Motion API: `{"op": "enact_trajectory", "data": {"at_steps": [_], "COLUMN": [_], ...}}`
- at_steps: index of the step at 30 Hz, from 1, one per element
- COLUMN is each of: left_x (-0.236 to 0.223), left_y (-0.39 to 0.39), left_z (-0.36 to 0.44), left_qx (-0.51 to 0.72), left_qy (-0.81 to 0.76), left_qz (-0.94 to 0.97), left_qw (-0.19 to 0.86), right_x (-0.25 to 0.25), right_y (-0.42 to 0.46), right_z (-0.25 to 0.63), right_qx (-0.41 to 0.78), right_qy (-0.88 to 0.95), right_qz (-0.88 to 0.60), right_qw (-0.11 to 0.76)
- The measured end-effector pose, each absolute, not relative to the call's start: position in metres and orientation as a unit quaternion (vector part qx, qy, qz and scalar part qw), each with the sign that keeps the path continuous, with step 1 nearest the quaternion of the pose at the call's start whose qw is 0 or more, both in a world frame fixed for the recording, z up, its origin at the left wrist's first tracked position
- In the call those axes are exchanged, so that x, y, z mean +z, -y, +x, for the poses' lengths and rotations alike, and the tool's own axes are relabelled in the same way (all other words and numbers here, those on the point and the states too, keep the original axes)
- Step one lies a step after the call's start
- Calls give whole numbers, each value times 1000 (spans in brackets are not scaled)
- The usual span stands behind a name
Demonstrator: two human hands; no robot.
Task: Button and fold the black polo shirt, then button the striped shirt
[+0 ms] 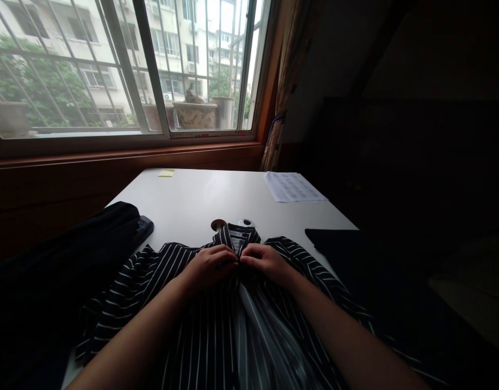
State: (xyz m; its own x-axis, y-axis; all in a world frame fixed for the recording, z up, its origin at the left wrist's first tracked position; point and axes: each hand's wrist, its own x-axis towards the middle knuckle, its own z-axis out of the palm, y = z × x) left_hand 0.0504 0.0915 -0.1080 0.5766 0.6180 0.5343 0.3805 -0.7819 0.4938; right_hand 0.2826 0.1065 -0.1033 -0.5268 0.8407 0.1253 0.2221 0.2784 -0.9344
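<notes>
A black shirt with white stripes (204, 319) lies spread on the white table, its collar pointing away from me and its sleeves out to both sides. Just below the collar, my left hand (211, 262) pinches the front edge of the shirt. Close beside it, my right hand (267, 261) grips the opposite front edge, thumb and fingers pressed together. The fingertips of both hands nearly meet at the neck opening. Any button between them is hidden. Below the hands the front hangs apart, showing the greyer inside of the cloth.
Dark folded clothing (111, 233) lies at the left edge of the white table (192, 195), and more dark cloth (338, 244) at the right. Printed papers (293, 187) and a yellow sticky note (166, 173) are at the far side. Behind the collar sits a round white item (246, 222).
</notes>
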Motion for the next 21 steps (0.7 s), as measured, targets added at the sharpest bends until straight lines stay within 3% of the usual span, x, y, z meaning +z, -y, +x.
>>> {"op": "enact_trajectory", "data": {"at_steps": [13,21], "left_x": [-109,-105], "left_y": [-95,-94], "left_z": [47,45], "left_qx": [415,445], "left_qy": [-336,-325], "left_qz": [810,794], "left_qw": [244,257], "right_x": [-111,-112], "right_y": [-106,-105], "right_z": [279,277], "right_qx": [468,376], "right_qy": [704,752], "right_qz": [-373,-338], "right_qw": [382,422]}}
